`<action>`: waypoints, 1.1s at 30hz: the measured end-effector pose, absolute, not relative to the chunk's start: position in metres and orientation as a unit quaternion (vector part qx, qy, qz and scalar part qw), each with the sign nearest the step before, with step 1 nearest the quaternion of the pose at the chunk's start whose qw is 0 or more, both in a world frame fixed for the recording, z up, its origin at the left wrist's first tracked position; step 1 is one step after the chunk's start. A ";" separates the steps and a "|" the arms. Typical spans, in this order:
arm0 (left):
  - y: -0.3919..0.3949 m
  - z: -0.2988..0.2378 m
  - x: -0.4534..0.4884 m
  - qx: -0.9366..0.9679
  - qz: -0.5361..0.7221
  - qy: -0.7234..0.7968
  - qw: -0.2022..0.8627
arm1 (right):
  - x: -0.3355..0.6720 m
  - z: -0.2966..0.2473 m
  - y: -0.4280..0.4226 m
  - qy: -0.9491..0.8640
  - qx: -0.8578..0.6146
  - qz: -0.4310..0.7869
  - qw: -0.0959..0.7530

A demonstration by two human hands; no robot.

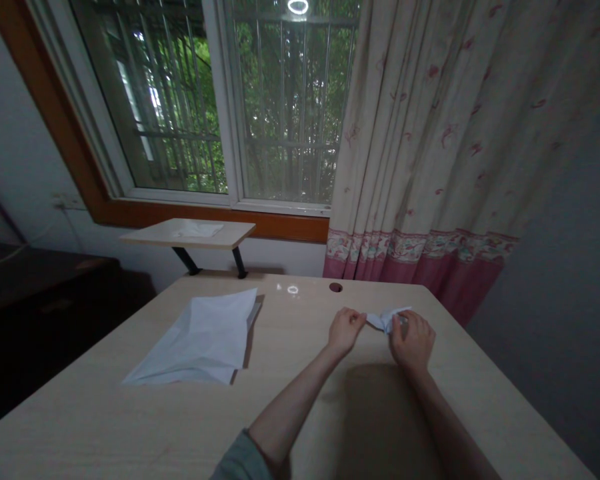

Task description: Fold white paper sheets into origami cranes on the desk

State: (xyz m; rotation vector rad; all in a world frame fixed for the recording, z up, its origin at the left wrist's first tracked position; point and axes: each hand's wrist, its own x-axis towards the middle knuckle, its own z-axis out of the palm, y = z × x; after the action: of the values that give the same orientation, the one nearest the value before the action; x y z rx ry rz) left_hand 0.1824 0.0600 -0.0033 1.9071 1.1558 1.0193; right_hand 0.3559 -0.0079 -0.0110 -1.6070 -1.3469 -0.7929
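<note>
Left hand (347, 330): thumb and fingertips pinch the left tip of a small folded paper (384, 322). Right hand (413, 339): fingers curl over the paper's right part, thumb against its near side; exact contact partly hidden. The paper is white, creased and narrowed between the two hands, at the far right part of a pale desk (290, 360). Larger white sheets (205, 340) lie on the desk's left side, well apart from both hands, edges uneven and slightly lifted at right. A dark round grommet (335, 287) sits near the far edge. Beyond, at left, a raised shelf (147, 235) bears a thin white piece (200, 230).
</note>
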 end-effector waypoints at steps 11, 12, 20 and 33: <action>0.044 0.020 0.113 0.728 0.454 0.401 0.320 | 0.316 0.001 -0.017 -0.575 -0.558 -0.347 0.487; 0.041 0.025 0.103 0.729 0.459 0.396 0.318 | 0.309 0.002 -0.019 -0.583 -0.547 -0.344 0.493; 0.014 0.055 0.026 0.738 0.493 0.385 0.254 | 0.260 -0.011 -0.025 -0.662 -0.461 -0.251 0.535; 0.035 0.034 -0.113 0.729 0.493 0.474 0.033 | 0.204 -0.018 -0.026 -0.774 -0.384 -0.028 0.503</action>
State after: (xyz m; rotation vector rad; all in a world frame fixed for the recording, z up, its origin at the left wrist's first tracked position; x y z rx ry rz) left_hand -0.1130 0.0354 0.0341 2.2441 1.4572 1.5161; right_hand 0.2039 -0.0261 -0.0183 -0.9276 -1.8681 -0.0688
